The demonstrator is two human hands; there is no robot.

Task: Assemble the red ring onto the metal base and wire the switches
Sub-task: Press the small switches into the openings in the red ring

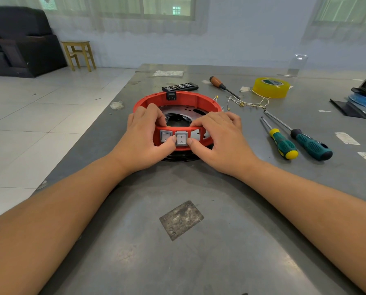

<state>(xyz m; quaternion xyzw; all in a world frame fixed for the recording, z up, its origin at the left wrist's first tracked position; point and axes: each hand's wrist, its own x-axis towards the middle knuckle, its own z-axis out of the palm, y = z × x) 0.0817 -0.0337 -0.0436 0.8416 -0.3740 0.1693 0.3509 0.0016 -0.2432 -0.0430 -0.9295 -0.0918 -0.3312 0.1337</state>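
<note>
**Both hands on the red ring at the switch panel**

Where the grey metal table [231, 241] runs closest to the person, a worn dark patch [181, 220] marks its surface between the two bare forearms. Just past it, both hands meet at the near wall of the red ring [177, 99], which sits over the shiny metal base [177, 110] in the middle of the table. The left hand [144, 135] grips the ring's near rim, fingers curled over the top edge and thumb pressed beside the middle switch [181, 139]. The right hand [218, 137] holds the rim the same way, fingers hooked over it, thumb touching that switch's other side. A second grey switch [165, 136] sits in the ring wall just to the left. On the ring's far wall is a black socket [171, 96].

To the right lie two green-handled screwdrivers [284, 145] side by side, tips pointing away. Further back, thin pale wires [248, 103] with brass terminals trail beside a wooden-handled screwdriver [222, 85] and a yellow tape roll [271, 87]. A black bit case [180, 86] lies just behind the ring. Off the table, a small wooden stool [78, 54] stands by a dark armchair [18, 39].
</note>
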